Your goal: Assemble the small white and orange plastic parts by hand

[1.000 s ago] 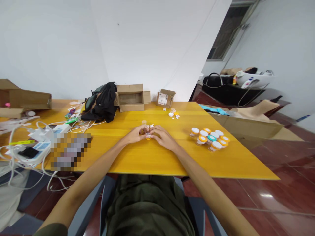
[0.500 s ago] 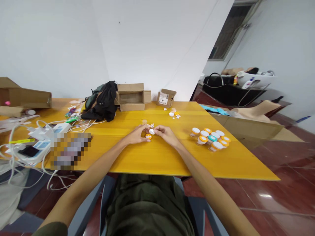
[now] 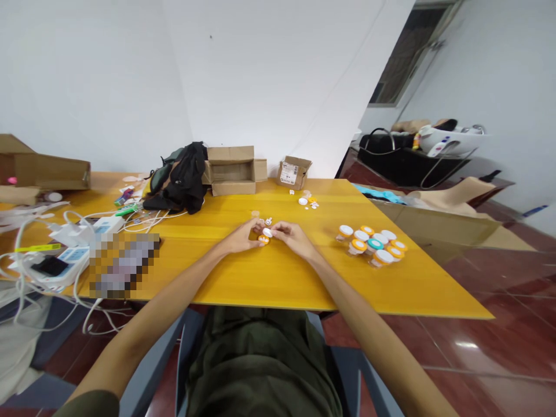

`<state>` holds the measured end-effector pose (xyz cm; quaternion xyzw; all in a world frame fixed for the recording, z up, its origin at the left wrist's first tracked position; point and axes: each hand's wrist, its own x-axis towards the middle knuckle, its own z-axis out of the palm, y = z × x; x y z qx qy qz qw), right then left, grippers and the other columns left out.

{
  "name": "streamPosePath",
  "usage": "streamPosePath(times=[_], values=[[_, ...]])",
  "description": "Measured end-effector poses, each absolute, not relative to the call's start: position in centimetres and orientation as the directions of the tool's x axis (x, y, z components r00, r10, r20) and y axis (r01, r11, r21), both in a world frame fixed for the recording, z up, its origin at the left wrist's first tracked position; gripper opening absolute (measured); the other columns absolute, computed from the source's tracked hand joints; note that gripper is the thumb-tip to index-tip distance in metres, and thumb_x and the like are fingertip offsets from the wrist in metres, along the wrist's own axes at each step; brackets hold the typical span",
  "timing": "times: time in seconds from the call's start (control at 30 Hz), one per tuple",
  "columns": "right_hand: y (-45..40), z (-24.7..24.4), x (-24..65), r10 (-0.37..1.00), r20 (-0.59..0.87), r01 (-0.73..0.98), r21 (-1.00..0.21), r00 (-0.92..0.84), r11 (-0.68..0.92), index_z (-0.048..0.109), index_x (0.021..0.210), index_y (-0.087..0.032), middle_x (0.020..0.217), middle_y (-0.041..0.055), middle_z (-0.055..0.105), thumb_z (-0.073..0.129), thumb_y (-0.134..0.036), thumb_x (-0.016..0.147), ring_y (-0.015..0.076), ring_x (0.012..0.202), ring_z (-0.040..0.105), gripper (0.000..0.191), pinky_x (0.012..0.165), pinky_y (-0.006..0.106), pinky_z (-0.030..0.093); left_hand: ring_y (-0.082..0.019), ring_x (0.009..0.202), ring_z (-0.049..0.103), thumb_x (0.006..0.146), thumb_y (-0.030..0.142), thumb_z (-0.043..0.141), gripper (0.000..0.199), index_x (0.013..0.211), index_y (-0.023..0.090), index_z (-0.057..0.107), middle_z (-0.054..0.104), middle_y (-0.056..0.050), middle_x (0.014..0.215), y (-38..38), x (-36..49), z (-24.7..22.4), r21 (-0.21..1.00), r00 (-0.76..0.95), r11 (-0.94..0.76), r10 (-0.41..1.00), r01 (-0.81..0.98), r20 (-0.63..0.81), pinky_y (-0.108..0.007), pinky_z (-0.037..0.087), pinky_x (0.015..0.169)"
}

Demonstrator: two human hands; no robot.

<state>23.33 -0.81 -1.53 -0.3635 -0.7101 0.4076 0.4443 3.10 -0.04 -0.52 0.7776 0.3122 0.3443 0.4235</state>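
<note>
My left hand (image 3: pixel 244 237) is closed on a small orange ring-like cap (image 3: pixel 263 240), its thumb at the near side. With its fingertips my right hand (image 3: pixel 292 236) pinches a round white disc (image 3: pixel 267 233), which is tilted just above the orange cap. The two pieces overlap in view, and I cannot tell whether they touch. Right behind my fingers lie small white plastic parts (image 3: pixel 269 220) and a clear round piece (image 3: pixel 255 214).
Several jars with white, orange and teal lids (image 3: pixel 375 244) stand at right. Farther back lie loose caps (image 3: pixel 303 201), a small carton (image 3: pixel 294 172), an open cardboard box (image 3: pixel 233 172) and a black bag (image 3: pixel 185 182). Cables and a power strip (image 3: pixel 72 266) occupy the left.
The white disc and the orange cap have come slightly closer together between my fingers. Both hands stay in nearly the same place.
</note>
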Motion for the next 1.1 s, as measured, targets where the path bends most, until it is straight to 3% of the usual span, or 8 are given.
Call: streamPosePath(times=[0.5,1.1], values=[[-0.80,-1.54,23.19,0.883,0.326,0.183,-0.898,-0.337,0.401,0.068,0.075,-0.021,0.080,0.0018,0.072,0.066,-0.042,0.078,0.0198,0.079,0.065,0.022,0.078,0.034,0.051,-0.018,0.097,0.060,0.066,0.029,0.081,0.044,0.102,0.019,0.057,0.063,-0.006,0.105,0.25,3.07,-0.87,0.916,0.569,-0.376,0.788,0.140,0.236,-0.035,0.046,0.091],[-0.71,-1.65,23.20,0.881,0.343,0.175,-0.894,-0.326,0.412,0.068,0.076,-0.020,0.079,0.0017,0.072,0.065,-0.038,0.078,0.0199,0.078,0.065,0.018,0.078,0.034,0.051,-0.018,0.095,0.060,0.066,0.029,0.080,0.041,0.098,0.020,0.056,0.063,-0.006,0.103,0.07,3.14,-0.56,0.898,0.559,-0.408,0.789,0.165,0.255,-0.036,0.045,0.091]])
